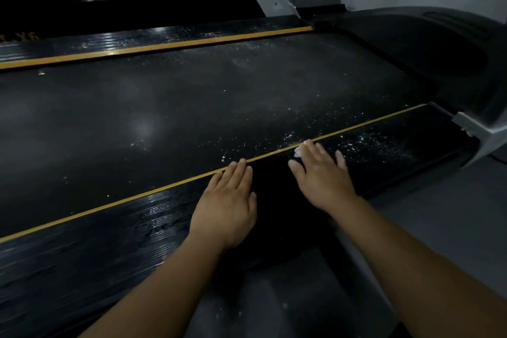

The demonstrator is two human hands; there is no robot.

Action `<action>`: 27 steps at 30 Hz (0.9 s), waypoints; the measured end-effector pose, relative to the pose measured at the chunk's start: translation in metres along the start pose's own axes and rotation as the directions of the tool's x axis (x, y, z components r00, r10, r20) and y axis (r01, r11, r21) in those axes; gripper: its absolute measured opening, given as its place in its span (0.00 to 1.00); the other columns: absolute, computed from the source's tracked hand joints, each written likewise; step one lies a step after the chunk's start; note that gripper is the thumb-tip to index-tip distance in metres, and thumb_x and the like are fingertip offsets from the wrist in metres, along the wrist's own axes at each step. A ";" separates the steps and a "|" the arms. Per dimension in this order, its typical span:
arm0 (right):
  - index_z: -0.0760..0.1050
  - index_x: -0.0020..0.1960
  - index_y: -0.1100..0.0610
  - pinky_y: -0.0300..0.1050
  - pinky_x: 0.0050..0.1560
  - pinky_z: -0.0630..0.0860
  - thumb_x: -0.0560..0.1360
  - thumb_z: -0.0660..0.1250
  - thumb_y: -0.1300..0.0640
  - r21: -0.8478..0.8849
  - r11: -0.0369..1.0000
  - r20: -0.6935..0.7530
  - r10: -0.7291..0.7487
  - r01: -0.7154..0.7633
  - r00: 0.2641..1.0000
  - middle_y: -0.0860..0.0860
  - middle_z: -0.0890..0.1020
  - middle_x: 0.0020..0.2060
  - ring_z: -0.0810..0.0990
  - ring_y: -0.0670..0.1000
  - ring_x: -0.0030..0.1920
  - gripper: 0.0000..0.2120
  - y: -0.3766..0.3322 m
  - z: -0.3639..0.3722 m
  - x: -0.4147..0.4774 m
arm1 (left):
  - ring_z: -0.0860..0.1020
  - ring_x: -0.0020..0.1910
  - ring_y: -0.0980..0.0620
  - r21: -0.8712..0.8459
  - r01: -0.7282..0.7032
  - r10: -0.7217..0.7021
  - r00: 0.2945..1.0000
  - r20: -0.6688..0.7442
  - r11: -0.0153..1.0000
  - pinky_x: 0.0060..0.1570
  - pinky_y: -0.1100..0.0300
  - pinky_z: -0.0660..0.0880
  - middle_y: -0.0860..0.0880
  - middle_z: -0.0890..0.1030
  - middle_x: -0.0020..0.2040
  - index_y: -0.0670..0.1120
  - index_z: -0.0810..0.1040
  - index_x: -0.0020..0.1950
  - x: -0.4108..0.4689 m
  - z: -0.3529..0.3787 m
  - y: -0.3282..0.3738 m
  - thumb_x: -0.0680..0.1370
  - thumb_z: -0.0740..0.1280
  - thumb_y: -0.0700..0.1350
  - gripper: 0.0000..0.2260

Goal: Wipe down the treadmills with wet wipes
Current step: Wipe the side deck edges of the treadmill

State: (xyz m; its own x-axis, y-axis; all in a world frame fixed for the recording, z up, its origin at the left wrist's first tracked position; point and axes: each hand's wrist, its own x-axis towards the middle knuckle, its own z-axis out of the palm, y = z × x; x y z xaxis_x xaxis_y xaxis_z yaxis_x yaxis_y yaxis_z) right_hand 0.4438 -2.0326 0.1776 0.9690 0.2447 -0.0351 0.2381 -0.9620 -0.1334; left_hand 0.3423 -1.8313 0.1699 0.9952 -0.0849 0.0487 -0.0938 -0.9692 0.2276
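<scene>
While white specks (367,145) dust the treadmill belt (192,107) and the right end of the near side rail (109,239), its left stretch shines wet, so the job looks partly done. The left hand (227,206) lies flat on the rail; the right hand (321,173), fingers straight, presses the wipe (297,151) there.

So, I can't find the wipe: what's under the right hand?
The right hand lies flat on the treadmill's side rail; a bit of white wipe shows at its fingers. The rest is covered by the hand.
</scene>
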 end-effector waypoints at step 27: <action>0.78 0.64 0.54 0.56 0.65 0.66 0.79 0.64 0.50 -0.129 0.987 -0.223 -0.127 0.100 0.967 0.55 0.72 0.65 0.69 0.58 0.64 0.16 0.000 -0.004 -0.017 | 0.43 0.81 0.58 0.007 -0.034 0.034 0.998 0.051 0.999 0.78 0.59 0.39 0.55 0.45 0.83 0.52 0.48 0.84 0.006 0.000 0.004 0.74 0.31 0.60 0.38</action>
State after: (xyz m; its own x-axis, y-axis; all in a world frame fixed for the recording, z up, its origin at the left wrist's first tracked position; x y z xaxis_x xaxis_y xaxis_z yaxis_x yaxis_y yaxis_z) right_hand 0.4278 -2.0374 0.1826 0.9212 0.3314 0.2037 0.3400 -0.9404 -0.0075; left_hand 0.3475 -1.8354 0.1708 0.9916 -0.1294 0.0069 -0.1278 -0.9674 0.2187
